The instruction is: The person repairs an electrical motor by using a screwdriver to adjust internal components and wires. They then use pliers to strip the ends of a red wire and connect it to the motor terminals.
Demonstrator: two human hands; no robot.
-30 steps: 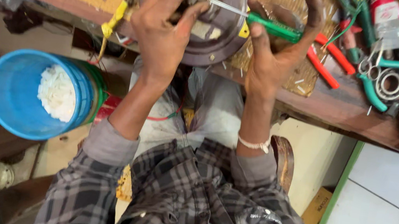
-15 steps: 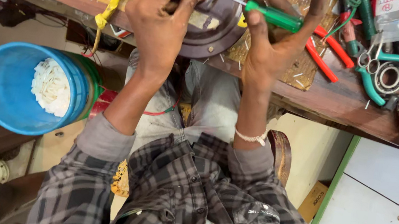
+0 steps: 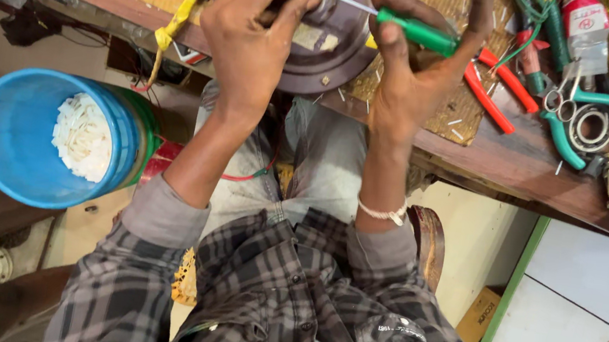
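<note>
Head view shows your left hand point(image 3: 247, 44) clamped over the hub of the round dark motor housing point(image 3: 331, 40) at the workbench point(image 3: 496, 162) edge, while your right hand point(image 3: 413, 75) pinches the green-handled screwdriver point(image 3: 412, 29), tip against that hub.

Grey-black plaid shirt sleeves point(image 3: 142, 251), pale beaded bracelet point(image 3: 382, 210)

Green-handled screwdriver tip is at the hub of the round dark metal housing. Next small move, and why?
Probably a steady turn of the green-handled screwdriver with the right hand, as far as one can judge. Its shaft already points into the hub of the round dark metal housing, and the left hand grips that hub, bracing it at the wooden bench edge. Whether the tip is seated is hidden.
</note>
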